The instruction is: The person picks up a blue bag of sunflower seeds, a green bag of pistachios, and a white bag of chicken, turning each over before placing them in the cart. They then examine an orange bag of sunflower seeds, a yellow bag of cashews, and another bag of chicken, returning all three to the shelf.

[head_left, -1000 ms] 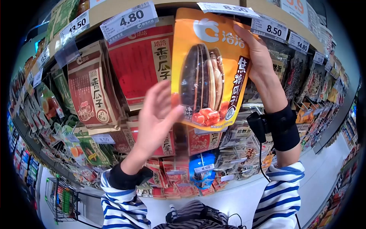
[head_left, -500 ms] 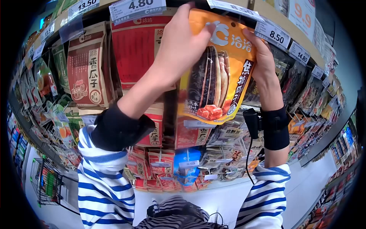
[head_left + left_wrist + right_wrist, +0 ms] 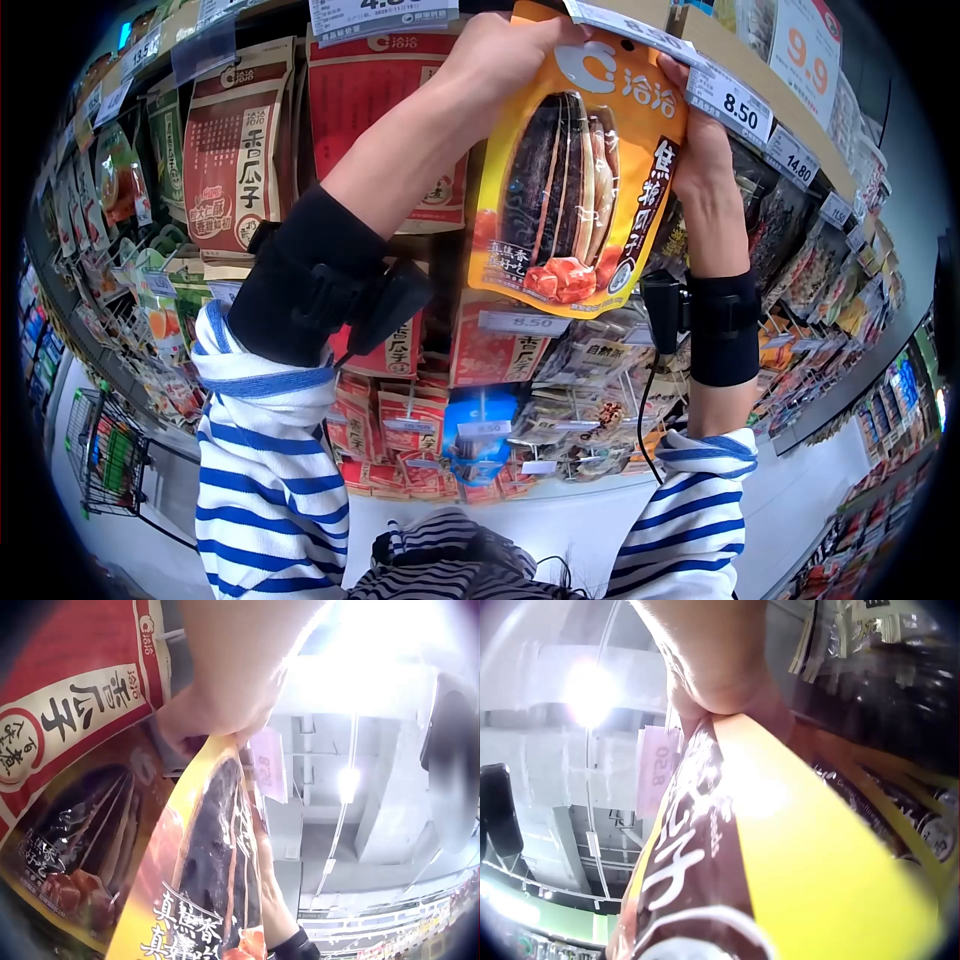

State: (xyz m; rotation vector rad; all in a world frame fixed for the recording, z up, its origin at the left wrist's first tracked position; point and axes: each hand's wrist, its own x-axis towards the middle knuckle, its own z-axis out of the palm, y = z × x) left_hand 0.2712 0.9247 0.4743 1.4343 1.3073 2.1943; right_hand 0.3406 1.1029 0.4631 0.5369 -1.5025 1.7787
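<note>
An orange-yellow bag of sunflower seeds (image 3: 560,190), printed with a big striped seed, hangs upright between both hands at the shelf front. My left hand (image 3: 505,50) pinches its top left edge, the fingertips partly hidden by the bag. On the right edge, near the top, my right hand (image 3: 705,150) grips it with the thumb in front and the fingers behind. A price tag (image 3: 640,35) reading 8.50 overlaps the bag's top. Behind the held bag, in the left wrist view, is another bag of the same print (image 3: 90,847).
Red seed bags (image 3: 365,130) and a brown seed bag (image 3: 240,150) hang to the left. Dark packets (image 3: 780,215) hang to the right, below a shelf edge with more price tags (image 3: 735,105). A blue bag (image 3: 480,440) hangs lower down. A shopping cart (image 3: 105,450) stands at the left.
My left hand has risen from beside the bag's lower left to its top left edge and now pinches it. The bag's top has gone from in front of the price tag to behind it.
</note>
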